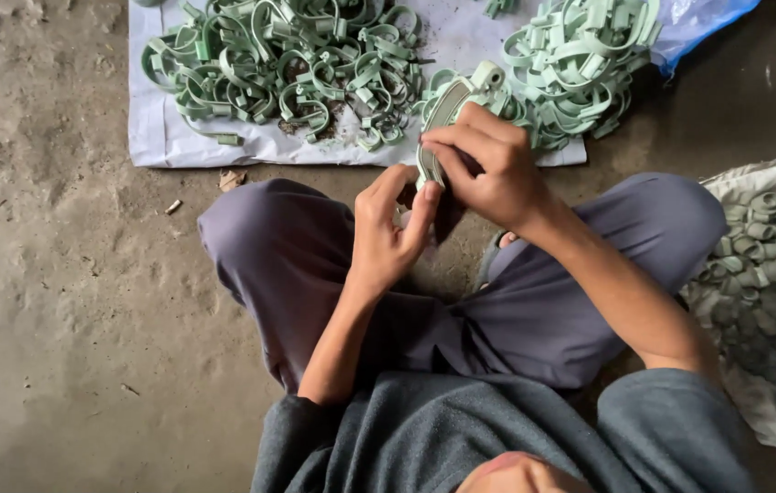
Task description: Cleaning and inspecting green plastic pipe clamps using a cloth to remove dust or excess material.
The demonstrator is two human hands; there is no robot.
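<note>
Holding green clamp (pixel 447 114) between hands (pixel 443 196).

Both hands, left hand (pixel 388 233) and right hand (pixel 488 169), grip a pale green clamp (pixel 447 105) above crossed legs (pixel 315 265).

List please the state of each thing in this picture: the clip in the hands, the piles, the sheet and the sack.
Clip: held upright by both hands.
Left hand: fingers closed on the clip's lower end.
Right hand: pinching the clip from above.
Left pile: loose, tangled.
Right pile: heaped.
Sheet: spread flat on the floor.
Sack: open, holding round pieces.
</note>
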